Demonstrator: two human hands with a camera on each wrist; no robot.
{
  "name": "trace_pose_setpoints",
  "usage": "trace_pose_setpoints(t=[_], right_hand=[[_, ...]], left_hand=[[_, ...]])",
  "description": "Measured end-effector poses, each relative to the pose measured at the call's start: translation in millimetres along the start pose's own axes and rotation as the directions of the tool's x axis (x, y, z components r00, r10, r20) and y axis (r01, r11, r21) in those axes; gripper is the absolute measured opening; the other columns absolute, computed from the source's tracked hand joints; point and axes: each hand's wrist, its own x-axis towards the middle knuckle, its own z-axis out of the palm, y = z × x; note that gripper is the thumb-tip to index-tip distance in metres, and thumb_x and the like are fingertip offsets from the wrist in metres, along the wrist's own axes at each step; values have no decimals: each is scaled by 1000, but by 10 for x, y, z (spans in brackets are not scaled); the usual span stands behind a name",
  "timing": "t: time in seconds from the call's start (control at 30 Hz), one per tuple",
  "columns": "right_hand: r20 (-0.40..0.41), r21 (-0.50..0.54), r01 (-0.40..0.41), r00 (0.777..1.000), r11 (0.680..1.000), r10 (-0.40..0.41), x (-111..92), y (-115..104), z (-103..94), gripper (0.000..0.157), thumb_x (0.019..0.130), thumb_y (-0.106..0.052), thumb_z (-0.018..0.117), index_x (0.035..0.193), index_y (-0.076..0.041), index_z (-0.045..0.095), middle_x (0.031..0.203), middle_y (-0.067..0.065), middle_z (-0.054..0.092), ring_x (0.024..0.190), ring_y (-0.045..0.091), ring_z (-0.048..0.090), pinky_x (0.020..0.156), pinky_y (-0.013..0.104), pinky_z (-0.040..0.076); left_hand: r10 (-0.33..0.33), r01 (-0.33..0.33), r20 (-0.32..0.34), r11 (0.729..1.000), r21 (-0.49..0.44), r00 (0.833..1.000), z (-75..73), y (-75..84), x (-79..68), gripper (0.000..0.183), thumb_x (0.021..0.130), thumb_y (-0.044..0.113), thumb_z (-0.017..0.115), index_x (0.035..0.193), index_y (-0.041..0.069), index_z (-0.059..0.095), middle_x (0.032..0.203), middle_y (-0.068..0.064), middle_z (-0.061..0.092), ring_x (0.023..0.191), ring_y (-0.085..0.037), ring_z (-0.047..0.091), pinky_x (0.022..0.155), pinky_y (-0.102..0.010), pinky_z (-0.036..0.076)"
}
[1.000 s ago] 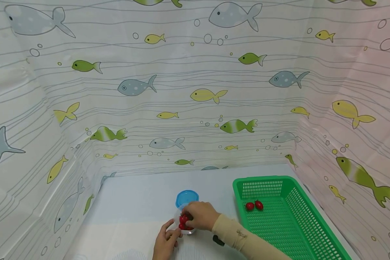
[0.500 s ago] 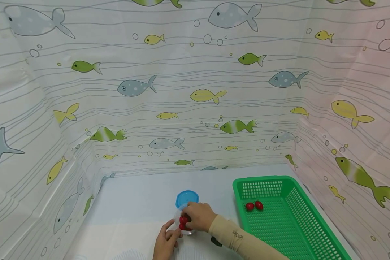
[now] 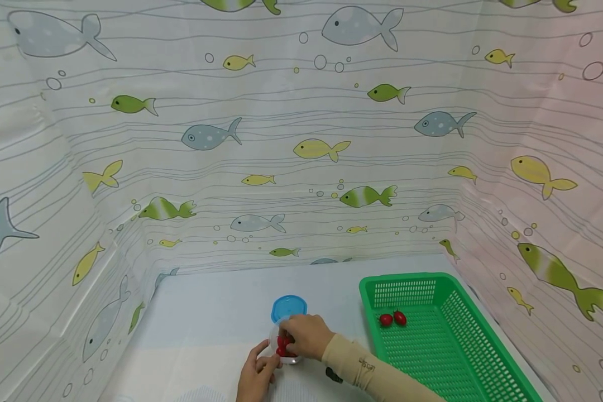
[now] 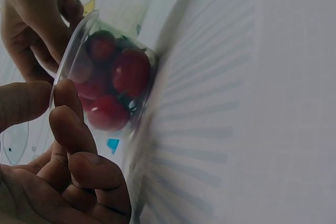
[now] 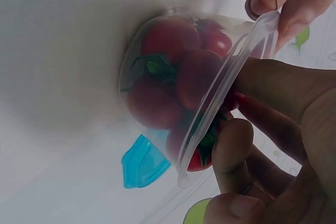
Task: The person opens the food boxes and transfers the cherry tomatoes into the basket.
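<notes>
Wrist views look dim (head view bright).

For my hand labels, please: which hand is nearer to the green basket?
Right. The right hand is at the mouth of the clear cup, left of the green basket; the left hand pinches the cup's rim, farther left.

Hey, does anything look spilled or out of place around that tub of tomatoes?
Nothing stands out: the visible tomatoes sit in the clear tub or green basket, none shows loose on the table, and the blue lid lies behind the tub.
</notes>
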Motion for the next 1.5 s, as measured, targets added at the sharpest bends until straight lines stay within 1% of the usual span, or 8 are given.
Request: trace_pose_setpoints(t=[0.23,0.47,0.67,0.9,1.1,1.2,1.33,1.5], right_hand=[[-18,-27,8,1000,1000,-9,-12,-1,-18,14,86,-31,82,98,-25,78,81,-14,60,69,-1,51,59,20,46],[-28,43,12,1000,999,-11,-24,-5,-89,15,89,-31,81,99,-22,78,80,-13,59,66,0,50,57,20,45],[-78,89,29,997,996,-23,-51,5,-211,19,89,-32,80,104,-21,78,85,-12,63,68,-1,52,56,19,46],[-148,102,29,989,994,-13,-108,75,-357,20,89,-36,79,106,-25,77,95,-14,69,81,-1,59,65,19,50],[-208,173,22,978,985,15,-197,196,-480,22,91,-36,78,109,-23,76,98,-14,69,89,2,62,72,25,53],[-233,206,10,972,979,39,-244,268,-539,22,92,-37,77,108,-23,76,98,-14,69,88,2,62,71,25,53],[-263,239,-6,962,971,71,-293,371,-616,21,92,-38,76,108,-24,75,98,-13,70,80,2,59,65,22,50],[-312,241,-21,945,970,97,-336,508,-702,23,92,-38,76,110,-22,75,99,-11,71,70,3,53,58,21,46]], left_hand=[[4,-4,-1,1000,-9,1000,1,-7,-1,69,101,33,65,148,-9,37,86,-4,71,65,-16,56,58,-27,44],[1,-1,9,1000,-9,1000,-3,-13,4,69,101,33,64,148,-9,36,87,-5,72,67,-18,56,60,-27,44],[-19,19,4,1000,8,1000,-2,-7,4,70,101,36,64,148,-8,36,87,-3,72,68,-17,56,61,-28,44],[-19,20,-7,1000,13,1000,2,2,1,68,101,33,64,148,-8,37,88,-7,73,68,-17,56,61,-27,44],[-27,28,-22,999,23,999,17,10,3,68,100,33,65,147,-8,37,86,-4,72,68,-18,56,61,-27,44],[-29,29,-24,999,21,999,24,20,7,69,100,33,65,147,-9,37,87,-4,72,67,-18,56,60,-27,44],[-33,34,-28,999,28,999,32,29,13,71,100,35,66,147,-9,37,87,-5,72,67,-17,56,60,-28,44],[-42,43,-32,998,43,999,39,27,16,71,100,36,65,147,-9,37,85,-2,72,68,-17,57,61,-28,44]])
